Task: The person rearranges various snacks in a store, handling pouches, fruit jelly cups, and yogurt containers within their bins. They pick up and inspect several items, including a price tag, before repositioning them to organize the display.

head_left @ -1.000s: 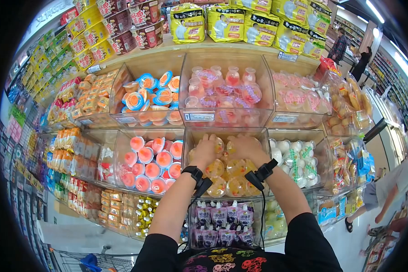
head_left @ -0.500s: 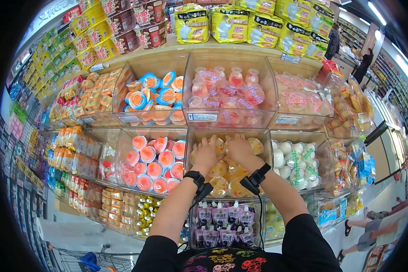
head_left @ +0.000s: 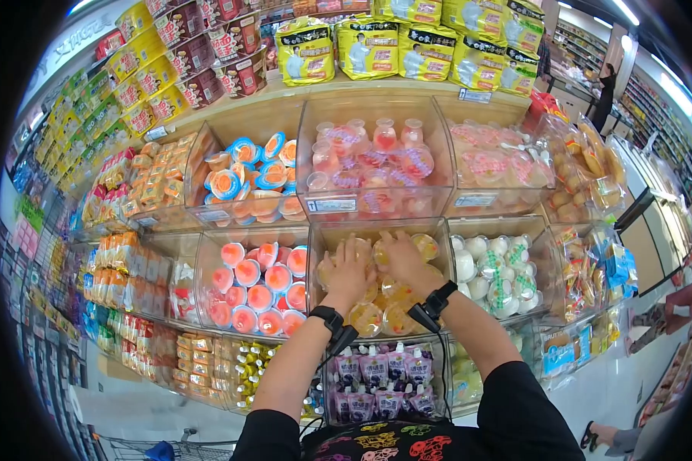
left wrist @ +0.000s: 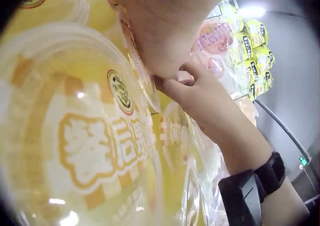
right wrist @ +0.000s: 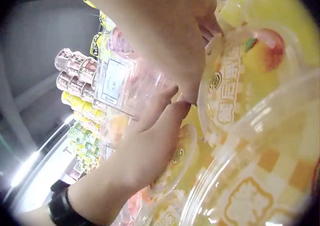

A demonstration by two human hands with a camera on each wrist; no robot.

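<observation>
In the head view both hands reach into a clear bin (head_left: pixel 438 230) of yellow jelly cups with clear lids. My left hand (head_left: pixel 350 270) rests on the cups at the left of the bin, fingers pointing forward. Beside it, my right hand (head_left: pixel 406 261) lies over the middle cups, its fingers also stretched forward. Large in the left wrist view is a yellow jelly cup (left wrist: pixel 100 151) with a printed lid. The right wrist view shows a cup with a peach picture (right wrist: pixel 225 86) close by the right fingers. Some fingertips are hidden among the cups.
Pink jelly cups (head_left: pixel 254 296) fill the bin on the left, white cups (head_left: pixel 500 276) the one on the right. Behind a clear divider stand pink bottle-shaped cups (head_left: pixel 377 161). Purple pouches (head_left: pixel 373 380) hang below. Part of a passer-by (head_left: pixel 630 438) shows at right.
Both hands have come closer together over the bin since a second ago, the right one shifting leftward. The head view has moved slightly, and the people at the right have changed position.
</observation>
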